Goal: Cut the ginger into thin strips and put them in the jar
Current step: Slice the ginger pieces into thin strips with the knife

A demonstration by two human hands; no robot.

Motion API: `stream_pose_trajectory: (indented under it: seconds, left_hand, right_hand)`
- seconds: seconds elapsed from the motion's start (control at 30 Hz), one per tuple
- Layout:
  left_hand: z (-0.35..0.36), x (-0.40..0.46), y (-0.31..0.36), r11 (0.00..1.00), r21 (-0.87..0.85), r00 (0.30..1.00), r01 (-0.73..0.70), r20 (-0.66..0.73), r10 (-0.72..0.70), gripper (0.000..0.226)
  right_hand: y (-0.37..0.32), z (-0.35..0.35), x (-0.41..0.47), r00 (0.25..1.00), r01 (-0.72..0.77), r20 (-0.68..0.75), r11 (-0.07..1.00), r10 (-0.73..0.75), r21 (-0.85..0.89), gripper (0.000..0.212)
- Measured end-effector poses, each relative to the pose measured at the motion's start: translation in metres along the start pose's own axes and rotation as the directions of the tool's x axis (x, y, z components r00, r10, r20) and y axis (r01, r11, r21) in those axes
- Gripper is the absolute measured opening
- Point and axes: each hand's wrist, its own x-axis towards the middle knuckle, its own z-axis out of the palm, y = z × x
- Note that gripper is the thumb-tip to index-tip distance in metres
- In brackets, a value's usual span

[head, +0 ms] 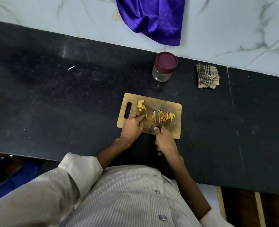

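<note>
Our right hand [165, 142] grips the knife [157, 117]; our left hand [133, 124] pinches ginger [145, 115], fingers curled. Those fingertips sit near the blade, so 1 slip could nick them, and the jar [164, 67] is lidded anyway.

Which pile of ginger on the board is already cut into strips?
The pile of strips right of the knife; the slices near the board's handle hole are round.

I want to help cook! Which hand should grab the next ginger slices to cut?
Left. The left hand already rests on the board beside the uncut ginger slices, while the right hand is busy gripping the knife.
</note>
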Motion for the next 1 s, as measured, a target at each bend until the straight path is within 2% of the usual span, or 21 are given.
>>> stream_pose_trajectory:
  seconds: [0.27, 0.43, 0.57, 0.67, 0.77, 1.0]
  left_hand:
    - [-0.002, -0.001, 0.002, 1.0, 0.001, 1.0, -0.016, -0.007, 0.016, 0.035]
    - [-0.005, 0.003, 0.006, 0.996, -0.067, 0.998, 0.054, -0.021, -0.055, 0.037]
    - [-0.01, 0.009, 0.015, 0.996, -0.085, 0.999, 0.032, -0.03, -0.035, 0.041]
    - [-0.012, 0.013, 0.022, 0.999, -0.014, 0.999, -0.034, -0.019, 0.034, 0.043]
    - [-0.012, 0.016, 0.028, 0.987, 0.121, 0.994, -0.107, 0.048, 0.102, 0.045]
    - [-0.019, 0.026, 0.041, 0.925, 0.32, 0.969, -0.207, 0.197, 0.149, 0.043]
  right_hand:
    - [0.004, -0.004, 0.001, 0.997, 0.066, -0.038, 0.998, -0.066, -0.018, 0.033]
    - [0.0, -0.009, -0.003, 0.985, 0.091, -0.133, 0.989, -0.106, -0.116, 0.038]
    - [0.001, -0.011, -0.008, 0.976, 0.105, -0.162, 0.968, -0.144, -0.227, 0.033]
    - [0.004, -0.011, -0.01, 0.97, 0.116, -0.18, 0.961, -0.164, -0.252, 0.028]
    - [0.005, -0.013, -0.013, 0.965, 0.125, -0.189, 0.955, -0.18, -0.269, 0.027]
    - [0.005, -0.018, -0.018, 0.954, 0.149, -0.2, 0.932, -0.224, -0.331, 0.028]
